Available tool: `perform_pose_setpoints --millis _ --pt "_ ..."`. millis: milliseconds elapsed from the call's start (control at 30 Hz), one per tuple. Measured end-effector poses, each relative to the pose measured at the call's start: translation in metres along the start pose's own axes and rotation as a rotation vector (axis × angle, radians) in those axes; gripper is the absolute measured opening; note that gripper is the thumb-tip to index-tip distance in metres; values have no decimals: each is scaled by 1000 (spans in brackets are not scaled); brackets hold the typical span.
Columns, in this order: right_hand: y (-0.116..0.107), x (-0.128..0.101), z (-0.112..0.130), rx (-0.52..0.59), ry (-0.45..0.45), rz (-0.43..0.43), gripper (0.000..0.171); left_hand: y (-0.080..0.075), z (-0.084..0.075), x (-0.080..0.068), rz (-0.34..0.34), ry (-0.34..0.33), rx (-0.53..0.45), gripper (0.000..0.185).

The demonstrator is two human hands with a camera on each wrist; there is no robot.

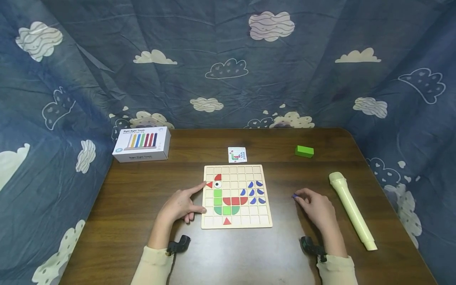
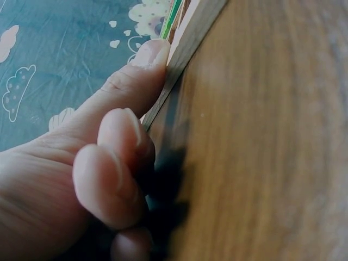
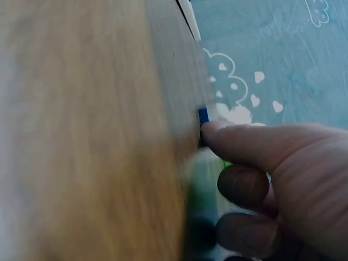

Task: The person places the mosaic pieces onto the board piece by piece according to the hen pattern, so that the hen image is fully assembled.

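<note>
My left hand (image 1: 179, 205) rests at the left edge of a square wooden grid board (image 1: 249, 221), its index fingertip and thumb touching that edge. In the left wrist view the thumb (image 2: 136, 81) lies against the board's side, with the other fingers bent below. To the right of the board, my right hand (image 1: 317, 208) pinches a small blue piece (image 3: 203, 116) between thumb and finger, low over the table. On the board, red, green and blue pieces form a bird, with an eye piece (image 1: 217, 184), a red triangle (image 1: 227, 221) at the bottom and several blue tail pieces (image 1: 252, 192).
Behind the board lies a small picture card (image 1: 237, 154) showing a similar bird. A white box (image 1: 142, 144) stands at the back left. At the right are a green block (image 1: 304, 151) and a pale yellow microphone-shaped stick (image 1: 352, 209). A cloud-patterned blue curtain (image 1: 228, 91) hangs behind the table.
</note>
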State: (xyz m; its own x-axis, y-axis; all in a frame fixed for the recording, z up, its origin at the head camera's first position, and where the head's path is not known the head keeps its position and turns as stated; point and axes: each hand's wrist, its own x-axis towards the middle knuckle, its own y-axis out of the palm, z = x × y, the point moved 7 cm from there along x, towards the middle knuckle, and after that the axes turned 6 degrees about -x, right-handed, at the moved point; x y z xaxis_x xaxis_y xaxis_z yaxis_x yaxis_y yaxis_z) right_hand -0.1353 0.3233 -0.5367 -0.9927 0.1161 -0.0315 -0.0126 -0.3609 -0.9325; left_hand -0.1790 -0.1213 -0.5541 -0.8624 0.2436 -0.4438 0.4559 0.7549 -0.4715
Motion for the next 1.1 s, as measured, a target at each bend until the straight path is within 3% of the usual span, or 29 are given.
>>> perform_pose_setpoints --millis 100,400,767,967,1100 --pt "3 4 8 1 -19 -4 28 0 0 0 0 3 4 94" --pt "10 6 24 -73 124 -6 45 0 1 2 4 -3 -9 94" --pt "10 11 27 -62 171 -44 41 1 1 2 19 5 -22 95" --pt "8 16 31 -60 136 -75 26 1 1 3 21 7 -23 96" --pt "10 18 35 -43 122 -73 27 0 2 3 29 15 -40 96"
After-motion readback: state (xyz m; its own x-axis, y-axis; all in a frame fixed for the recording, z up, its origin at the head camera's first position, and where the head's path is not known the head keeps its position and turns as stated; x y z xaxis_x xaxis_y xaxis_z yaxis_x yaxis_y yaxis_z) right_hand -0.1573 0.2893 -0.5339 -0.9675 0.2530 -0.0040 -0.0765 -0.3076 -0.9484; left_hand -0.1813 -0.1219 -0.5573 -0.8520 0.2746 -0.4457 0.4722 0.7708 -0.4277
